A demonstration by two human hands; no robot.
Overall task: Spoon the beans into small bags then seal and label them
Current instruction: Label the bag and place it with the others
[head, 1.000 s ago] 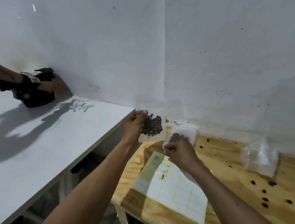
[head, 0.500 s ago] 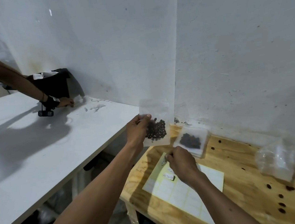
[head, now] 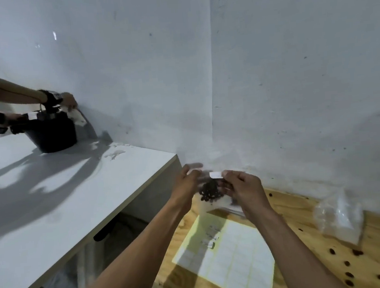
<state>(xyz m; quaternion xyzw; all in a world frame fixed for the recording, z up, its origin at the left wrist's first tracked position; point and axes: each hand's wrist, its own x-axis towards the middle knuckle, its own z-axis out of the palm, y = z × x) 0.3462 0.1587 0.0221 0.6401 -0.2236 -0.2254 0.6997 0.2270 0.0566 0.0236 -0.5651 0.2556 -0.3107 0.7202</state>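
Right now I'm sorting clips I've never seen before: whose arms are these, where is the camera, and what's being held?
The camera sits on a person's head, looking down at their own two bare arms. The left hand holds a small clear bag of dark beans above a wooden table. The right hand pinches a small white label at the bag's top. Below lies a label sheet; a pile of empty bags lies to the right. On the left, another person's arms work at a black container.

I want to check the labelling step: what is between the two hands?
In the head view, a small bag of beans hangs between the left hand and right hand, which pinches a white label.
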